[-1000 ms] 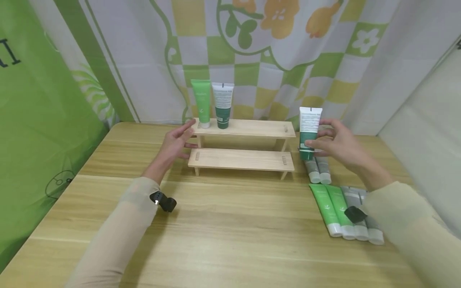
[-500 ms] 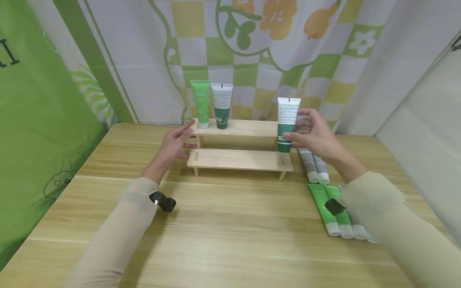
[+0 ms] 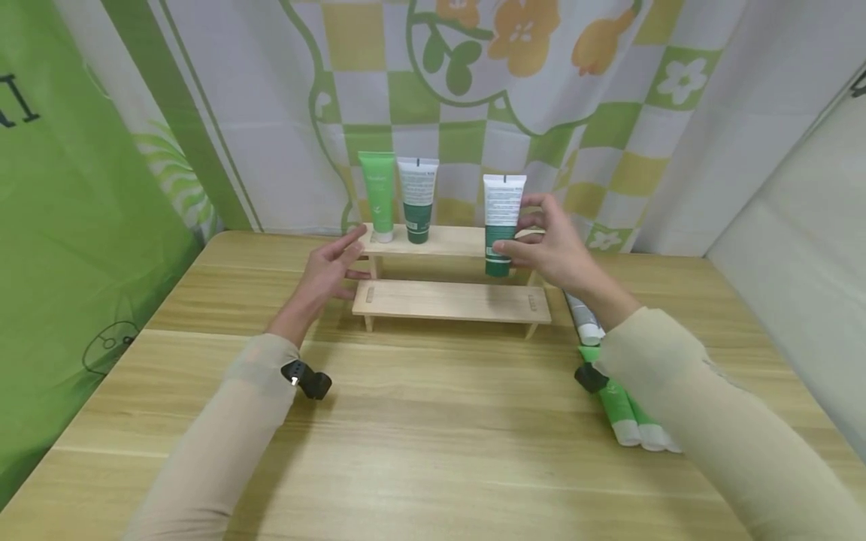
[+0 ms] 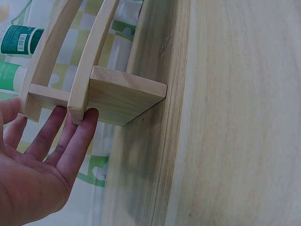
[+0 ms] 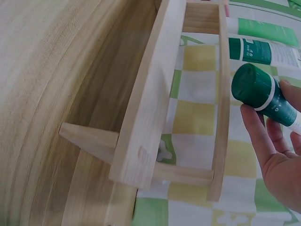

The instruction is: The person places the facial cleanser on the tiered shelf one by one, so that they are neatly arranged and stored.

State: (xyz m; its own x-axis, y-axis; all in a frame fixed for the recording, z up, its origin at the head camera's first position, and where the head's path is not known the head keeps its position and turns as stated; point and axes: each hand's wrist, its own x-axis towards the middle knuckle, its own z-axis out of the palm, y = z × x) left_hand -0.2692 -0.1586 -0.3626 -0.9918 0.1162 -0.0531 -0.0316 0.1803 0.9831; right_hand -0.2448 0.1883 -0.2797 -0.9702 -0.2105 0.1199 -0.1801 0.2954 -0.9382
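A two-tier wooden shelf (image 3: pixel 452 300) stands on the table. My left hand (image 3: pixel 331 269) rests against its left end, fairly straight fingertips touching the tier edges; in the left wrist view the fingers (image 4: pixel 77 146) meet the lower step. My right hand (image 3: pixel 553 244) pinches a white and dark-green squeeze tube (image 3: pixel 502 225) between thumb and fingers, cap down, in front of the upper tier's right half. In the right wrist view the held tube's green cap (image 5: pixel 249 84) shows beside the upper board. On the upper tier's left stand a light-green tube (image 3: pixel 379 191) and another white-and-green tube (image 3: pixel 417 197).
Light-green tubes (image 3: pixel 617 412) with white caps lie at the right, partly hidden by my right sleeve. A grey tube (image 3: pixel 583 317) lies behind them. A patterned curtain (image 3: pixel 467 113) hangs behind the wooden table (image 3: pixel 406 451). Black cameras (image 3: pixel 307 378) sit on both wrists.
My right hand has carried the white-and-green tube leftward from beyond the shelf's right end to in front of the upper tier. The left hand has stayed in place.
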